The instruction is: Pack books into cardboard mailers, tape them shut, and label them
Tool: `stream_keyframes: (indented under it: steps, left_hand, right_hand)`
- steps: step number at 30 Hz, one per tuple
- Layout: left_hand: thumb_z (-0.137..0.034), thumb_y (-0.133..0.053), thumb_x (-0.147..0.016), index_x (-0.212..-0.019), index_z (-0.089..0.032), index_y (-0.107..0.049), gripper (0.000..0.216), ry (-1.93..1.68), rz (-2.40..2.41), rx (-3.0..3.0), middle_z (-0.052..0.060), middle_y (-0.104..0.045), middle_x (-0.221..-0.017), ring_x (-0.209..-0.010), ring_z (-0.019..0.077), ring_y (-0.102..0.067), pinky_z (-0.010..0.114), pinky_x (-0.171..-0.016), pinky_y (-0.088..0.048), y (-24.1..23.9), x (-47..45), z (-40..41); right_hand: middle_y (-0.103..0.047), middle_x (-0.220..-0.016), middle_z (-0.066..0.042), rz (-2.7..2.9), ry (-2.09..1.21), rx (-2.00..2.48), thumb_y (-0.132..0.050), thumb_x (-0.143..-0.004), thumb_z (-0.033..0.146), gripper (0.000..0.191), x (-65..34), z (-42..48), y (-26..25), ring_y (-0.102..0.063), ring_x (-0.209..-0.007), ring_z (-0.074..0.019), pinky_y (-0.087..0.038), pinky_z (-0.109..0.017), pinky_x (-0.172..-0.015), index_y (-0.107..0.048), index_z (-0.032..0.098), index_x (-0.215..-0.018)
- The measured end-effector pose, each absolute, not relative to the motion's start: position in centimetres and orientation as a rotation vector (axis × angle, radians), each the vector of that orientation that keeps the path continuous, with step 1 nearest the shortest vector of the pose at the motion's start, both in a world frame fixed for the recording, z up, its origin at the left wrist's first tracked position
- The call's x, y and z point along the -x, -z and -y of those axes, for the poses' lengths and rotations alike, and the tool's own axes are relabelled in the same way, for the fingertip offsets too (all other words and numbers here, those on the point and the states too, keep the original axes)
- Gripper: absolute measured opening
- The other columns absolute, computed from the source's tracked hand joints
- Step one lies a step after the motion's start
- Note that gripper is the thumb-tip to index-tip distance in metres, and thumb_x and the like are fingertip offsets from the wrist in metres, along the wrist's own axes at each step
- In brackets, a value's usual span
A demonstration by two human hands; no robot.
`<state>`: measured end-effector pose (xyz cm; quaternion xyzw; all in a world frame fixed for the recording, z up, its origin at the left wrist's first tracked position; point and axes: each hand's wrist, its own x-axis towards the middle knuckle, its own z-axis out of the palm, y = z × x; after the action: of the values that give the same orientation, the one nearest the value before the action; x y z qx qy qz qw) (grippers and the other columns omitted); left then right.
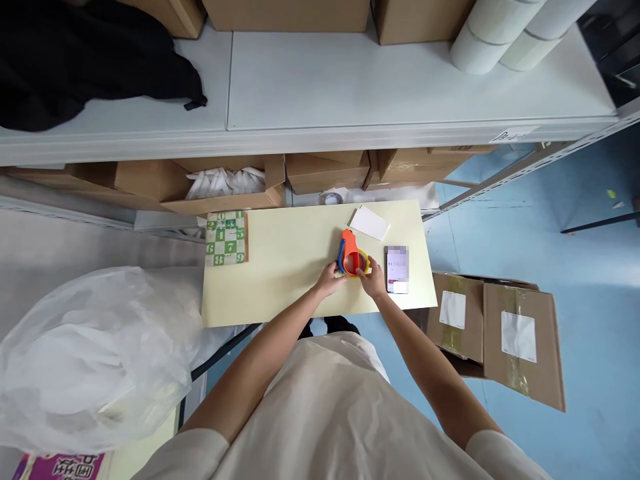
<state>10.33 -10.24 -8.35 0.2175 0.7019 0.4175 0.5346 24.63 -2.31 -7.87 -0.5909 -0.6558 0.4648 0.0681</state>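
An orange tape dispenser [351, 245] with blue and yellow parts is between my hands, over the right half of a pale yellow table [280, 267]. My left hand [330, 279] has its fingers closed on the lower left side, by the blue part. On the lower right, by the yellow ring, my right hand [373, 279] grips the same dispenser. Just beyond it lies a small white stack of paper or cards [370, 223]. A phone [397, 269] with its screen lit lies right of my right hand. My palms are turned partly out of sight.
A green-and-white checked booklet or pad [225, 239] lies at the table's left end. Behind stands a metal shelf [400, 87] with cardboard boxes [325, 170]. A large plastic bag [95, 353] bulges at the left. Opened cartons [520, 333] stand on the floor at right.
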Motion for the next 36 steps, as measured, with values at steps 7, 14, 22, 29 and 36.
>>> stream_keyframes:
  steps: [7,14,22,29,36]
  left_hand:
    - [-0.032,-0.078,-0.066,-0.13,-0.013,-0.051,0.072,-0.833,-1.693,-0.48,0.022,-0.051,-0.139,-0.127,0.0324,-0.05,0.039,-0.097,-0.045,6.3,-8.0,11.4]
    - [-0.035,-0.071,-0.072,-0.123,-0.012,-0.056,0.058,-0.837,-1.775,-0.557,0.019,-0.06,-0.128,-0.111,0.0271,-0.063,0.037,-0.094,-0.049,1.4,-4.2,18.0]
    - [-0.049,-0.066,-0.071,-0.115,-0.014,-0.06,0.056,-0.871,-1.976,-0.446,0.017,-0.066,-0.118,-0.099,0.0289,-0.068,0.042,-0.085,-0.054,1.5,-3.8,28.5]
    - [-0.042,-0.064,-0.073,-0.111,-0.023,-0.064,0.043,-1.049,-2.132,-0.321,0.012,-0.07,-0.111,-0.096,0.029,-0.069,0.038,-0.079,-0.057,-0.6,-4.1,34.1]
    - [-0.044,-0.053,-0.081,-0.112,-0.019,-0.059,0.041,-1.185,-2.641,-0.116,0.015,-0.062,-0.123,-0.114,0.0311,-0.059,0.049,-0.093,-0.049,-3.8,0.2,42.1]
  right_hand:
    - [-0.045,-0.137,-0.024,2.161,-1.328,1.829,-0.053,-0.085,0.041,0.075,-25.0,1.7,5.5,-0.055,-0.118,-0.0311,-0.042,-0.046,-0.102,-0.026,0.01,-0.148]
    - [-0.045,-0.134,-0.022,2.163,-1.298,1.459,-0.053,-0.084,0.041,0.07,-26.2,2.4,2.0,-0.068,-0.08,-0.0197,-0.053,-0.044,-0.087,-0.032,0.014,-0.144]
    - [-0.057,-0.123,-0.018,2.24,-1.331,1.148,-0.048,-0.084,0.036,0.05,-24.4,6.0,2.3,-0.064,-0.064,-0.0161,-0.057,-0.04,-0.071,-0.046,0.016,-0.13]
    - [-0.069,-0.093,-0.008,2.494,-1.49,0.898,-0.046,-0.082,0.033,0.035,-18.0,8.5,3.5,-0.065,-0.062,-0.0168,-0.055,-0.034,-0.066,-0.057,0.018,-0.112]
    - [-0.07,-0.089,-0.003,2.768,-1.593,0.204,-0.052,-0.084,0.026,0.021,-5.2,15.6,-1.1,-0.065,-0.07,-0.0155,-0.054,-0.032,-0.072,-0.064,0.022,-0.101]
